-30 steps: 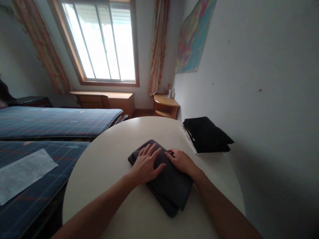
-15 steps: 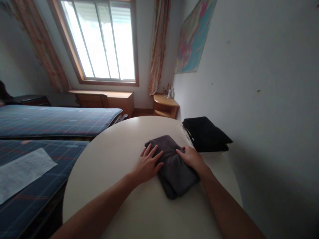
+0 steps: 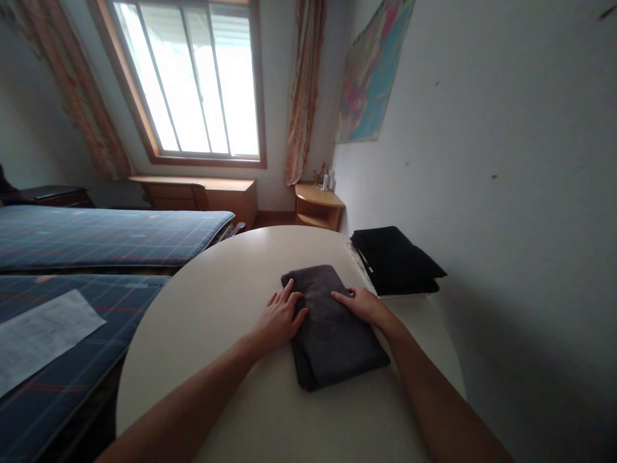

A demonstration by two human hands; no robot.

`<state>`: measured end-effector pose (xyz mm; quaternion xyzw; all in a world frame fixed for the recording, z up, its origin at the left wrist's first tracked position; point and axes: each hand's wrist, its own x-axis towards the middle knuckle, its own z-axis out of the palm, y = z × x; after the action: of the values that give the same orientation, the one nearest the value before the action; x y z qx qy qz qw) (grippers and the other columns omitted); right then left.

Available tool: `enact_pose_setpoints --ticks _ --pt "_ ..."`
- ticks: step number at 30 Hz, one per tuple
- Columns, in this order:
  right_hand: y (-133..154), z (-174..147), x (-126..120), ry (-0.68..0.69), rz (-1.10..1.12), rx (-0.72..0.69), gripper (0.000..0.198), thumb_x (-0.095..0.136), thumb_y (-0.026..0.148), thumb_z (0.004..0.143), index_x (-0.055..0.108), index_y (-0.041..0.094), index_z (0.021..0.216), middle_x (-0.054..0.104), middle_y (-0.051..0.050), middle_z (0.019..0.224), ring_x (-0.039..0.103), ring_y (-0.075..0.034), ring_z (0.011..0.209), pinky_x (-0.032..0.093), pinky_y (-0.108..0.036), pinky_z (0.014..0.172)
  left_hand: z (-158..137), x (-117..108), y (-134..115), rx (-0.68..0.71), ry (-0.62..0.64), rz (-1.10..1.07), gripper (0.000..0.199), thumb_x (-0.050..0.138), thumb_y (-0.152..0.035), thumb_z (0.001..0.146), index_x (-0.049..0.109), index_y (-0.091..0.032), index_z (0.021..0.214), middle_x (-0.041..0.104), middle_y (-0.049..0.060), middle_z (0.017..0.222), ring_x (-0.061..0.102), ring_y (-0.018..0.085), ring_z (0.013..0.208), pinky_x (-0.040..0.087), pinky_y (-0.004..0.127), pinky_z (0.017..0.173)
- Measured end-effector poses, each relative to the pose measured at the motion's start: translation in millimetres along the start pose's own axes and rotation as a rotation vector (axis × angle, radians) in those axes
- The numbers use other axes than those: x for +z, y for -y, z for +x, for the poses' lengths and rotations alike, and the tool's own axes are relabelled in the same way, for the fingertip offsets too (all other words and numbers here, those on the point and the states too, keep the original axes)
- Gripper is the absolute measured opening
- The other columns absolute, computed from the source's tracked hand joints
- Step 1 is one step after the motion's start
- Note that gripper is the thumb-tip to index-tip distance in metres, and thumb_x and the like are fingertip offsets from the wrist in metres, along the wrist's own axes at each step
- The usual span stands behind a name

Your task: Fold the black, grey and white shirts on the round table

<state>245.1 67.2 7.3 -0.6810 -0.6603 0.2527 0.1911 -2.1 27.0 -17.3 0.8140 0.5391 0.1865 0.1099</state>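
The gray cloth (image 3: 332, 331) got smoother. Left fingers (image 3: 286, 292) rest loose on it; can't tell if right fingers (image 3: 342, 299) grip.

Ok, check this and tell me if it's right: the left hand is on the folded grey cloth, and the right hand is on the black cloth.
Not quite: the right hand is on the right edge of the folded grey cloth, not on the black cloth, as the head view shows. The left hand is on the grey cloth, as stated.
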Motion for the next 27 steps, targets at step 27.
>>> enact_pose_setpoints --ticks 27 --pt "112.0 29.8 -134.0 -0.359 -0.506 -0.474 0.030 0.062 0.022 0.089 0.071 0.024 0.118 0.069 -0.008 0.120 0.064 -0.026 0.112 0.046 -0.039 0.102 15.6 7.3 26.0 -0.108 0.046 0.179 0.060 0.033 -0.051 0.101 0.035 -0.021 0.154 0.031 0.011 0.161 0.024 0.029 0.150 0.021 0.050 0.122"
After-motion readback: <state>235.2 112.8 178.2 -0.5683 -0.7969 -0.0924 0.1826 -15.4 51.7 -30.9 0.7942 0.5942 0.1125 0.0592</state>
